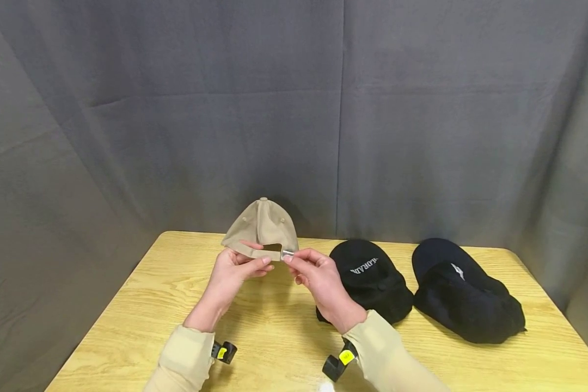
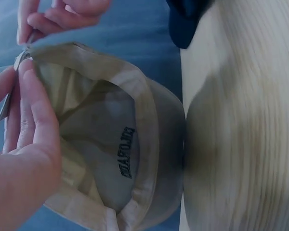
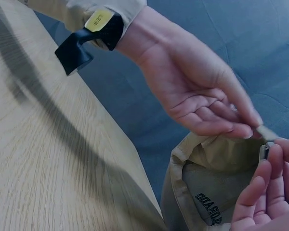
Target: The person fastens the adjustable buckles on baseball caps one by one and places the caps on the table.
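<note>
A beige baseball cap is held up with its back opening toward me. My left hand pinches the cap's back strap between thumb and fingers. At the strap's right end, my right hand pinches a small metal buckle. Dark lettering shows inside the cap in the left wrist view. In the right wrist view, the buckle sits at the right fingertips, close to the left fingertips. The cap's brim is hidden.
A black cap with white lettering lies on the wooden table, just right of my right hand. Beside it lies another dark cap with a small white mark. A grey curtain hangs behind the table.
</note>
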The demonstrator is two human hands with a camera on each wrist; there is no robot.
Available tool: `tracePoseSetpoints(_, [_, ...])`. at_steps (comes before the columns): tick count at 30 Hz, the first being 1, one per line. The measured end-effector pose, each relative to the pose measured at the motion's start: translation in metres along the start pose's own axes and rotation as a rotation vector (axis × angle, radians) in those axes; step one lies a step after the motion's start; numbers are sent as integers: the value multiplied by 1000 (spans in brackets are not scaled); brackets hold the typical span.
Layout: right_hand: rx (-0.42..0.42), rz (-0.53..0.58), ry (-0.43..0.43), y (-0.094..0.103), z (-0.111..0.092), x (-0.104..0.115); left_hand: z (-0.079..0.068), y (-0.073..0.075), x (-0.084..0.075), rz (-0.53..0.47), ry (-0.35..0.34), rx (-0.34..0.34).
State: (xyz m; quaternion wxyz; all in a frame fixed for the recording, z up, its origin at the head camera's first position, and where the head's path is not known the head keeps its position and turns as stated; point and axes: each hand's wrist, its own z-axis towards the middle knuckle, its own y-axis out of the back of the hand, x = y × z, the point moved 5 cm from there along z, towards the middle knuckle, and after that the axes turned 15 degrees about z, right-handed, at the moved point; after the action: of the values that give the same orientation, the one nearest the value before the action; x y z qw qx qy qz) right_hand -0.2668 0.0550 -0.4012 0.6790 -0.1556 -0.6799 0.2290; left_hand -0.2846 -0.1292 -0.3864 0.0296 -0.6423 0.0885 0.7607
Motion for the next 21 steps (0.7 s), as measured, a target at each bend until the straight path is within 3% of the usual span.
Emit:
tracePoseSetpoints(7, [25,-110,-18,2,1,-5,0,-6,-4,-39,14,-17])
tracePoseSetpoints(21, [46,-47,-53,0,0,-1,0,-3,2,-1,38,-87])
